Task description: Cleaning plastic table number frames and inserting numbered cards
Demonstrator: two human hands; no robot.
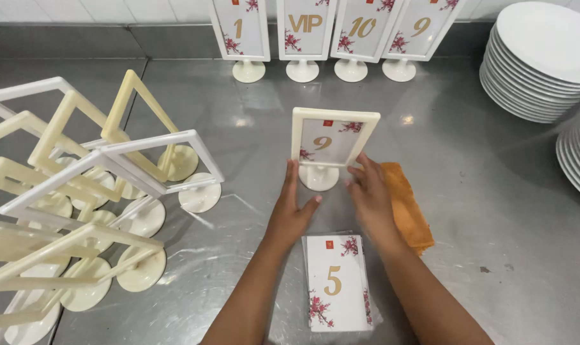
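A cream table-sign stand (332, 142) with a flowered number card in its frame stands upright on the steel counter (468, 191). My left hand (291, 212) rests at the stand's lower left, fingers touching the frame's bottom edge near the round base. My right hand (370, 195) touches the frame's lower right corner. Below my hands lies a stack of white flowered number cards (336, 281) in clear wrap. An orange cloth (406, 207) lies under and beside my right hand.
Several empty cream and white stands (92, 191) crowd the left side. A row of filled sign stands (331, 32) lines the back wall. Two stacks of white plates (545, 57) sit at the right.
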